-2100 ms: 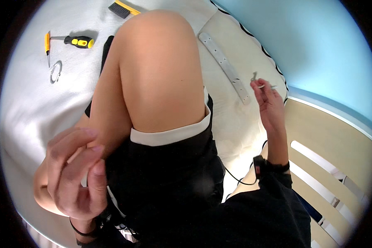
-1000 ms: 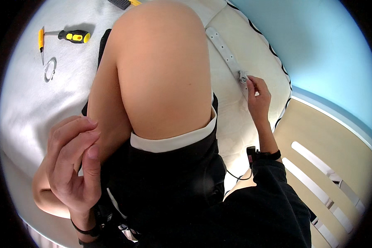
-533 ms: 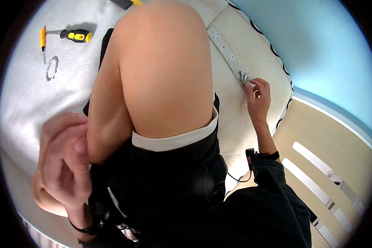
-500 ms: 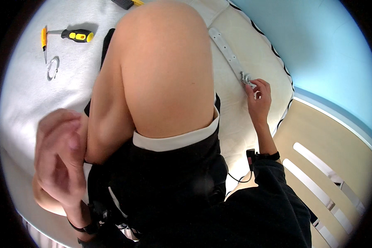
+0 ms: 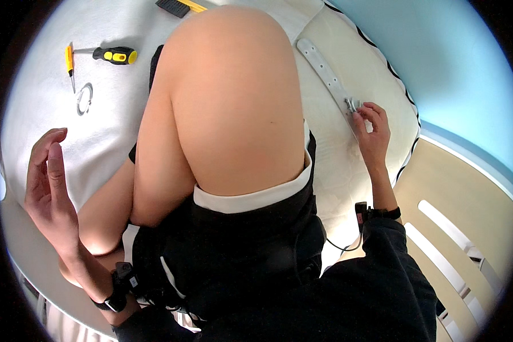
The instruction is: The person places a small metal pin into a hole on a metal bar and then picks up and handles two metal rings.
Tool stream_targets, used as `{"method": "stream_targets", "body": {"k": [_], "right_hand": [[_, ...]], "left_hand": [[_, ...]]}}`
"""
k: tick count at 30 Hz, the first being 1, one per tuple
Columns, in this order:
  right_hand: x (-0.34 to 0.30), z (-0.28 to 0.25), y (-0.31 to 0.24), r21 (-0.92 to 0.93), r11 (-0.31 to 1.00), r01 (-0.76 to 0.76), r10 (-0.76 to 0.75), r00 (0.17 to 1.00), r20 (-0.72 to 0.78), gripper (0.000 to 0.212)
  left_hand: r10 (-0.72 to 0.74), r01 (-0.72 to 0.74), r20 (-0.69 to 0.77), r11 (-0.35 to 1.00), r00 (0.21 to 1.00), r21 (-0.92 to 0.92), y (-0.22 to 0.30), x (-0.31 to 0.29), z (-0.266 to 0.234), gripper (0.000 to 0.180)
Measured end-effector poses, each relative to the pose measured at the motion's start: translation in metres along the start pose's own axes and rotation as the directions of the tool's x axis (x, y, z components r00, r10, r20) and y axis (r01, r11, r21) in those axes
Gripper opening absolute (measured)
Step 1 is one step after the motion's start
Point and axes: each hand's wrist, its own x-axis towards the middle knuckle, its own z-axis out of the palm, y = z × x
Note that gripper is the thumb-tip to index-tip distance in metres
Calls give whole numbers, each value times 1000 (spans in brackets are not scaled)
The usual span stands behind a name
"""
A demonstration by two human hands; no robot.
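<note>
My right hand [image 5: 373,130] is at the right, thumb and fingertips closed on a small shiny metal fitting [image 5: 353,105]. The fitting sits on a long white strip with holes [image 5: 321,64], which lies slanting on the pale bedding. Whether it is fixed to the strip I cannot tell. My left hand [image 5: 52,188] is raised at the left with nothing in it, its fingers loosely bent and the thumb apart. Beyond that hand lie a silvery ring-shaped piece [image 5: 85,99], a thin yellow-handled screwdriver [image 5: 70,61] and a larger black-and-yellow screwdriver [image 5: 115,55].
My bent leg [image 5: 236,102] rises in the middle, between the hands. A black-headed brush-like tool with a yellow handle [image 5: 195,5] shows partly behind the knee. A light blue wall [image 5: 461,74] and a slatted cream panel [image 5: 439,176] border the right side.
My left hand has swung outward to the left and its fingers have straightened somewhat. My right hand stays at the metal fitting. The whole view has shifted slightly.
</note>
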Motion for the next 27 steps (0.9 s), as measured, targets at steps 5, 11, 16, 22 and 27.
{"method": "stream_targets", "body": {"k": [5,11,16,22,27], "right_hand": [[3,-2,3,-30,999,25,-25,1000,11,17],[4,2,-2,25,1000,5,-4,1000,-15,20],[4,5,-5,74,997,-13,15,1000,-25,19],[-1,-1,-1,-89,992,85,-87,996,-24,17],[0,0,-7,8,1000,19,-19,1000,-8,15]], "left_hand": [[16,-15,30,999,999,-36,4,1,6,24],[-43,42,21,999,999,3,-2,8,8,26],[-102,103,-12,985,995,137,-18,21,9,29],[-118,119,-23,987,993,110,-24,22,11,30],[-133,133,-7,989,991,64,-24,20,13,29]]}}
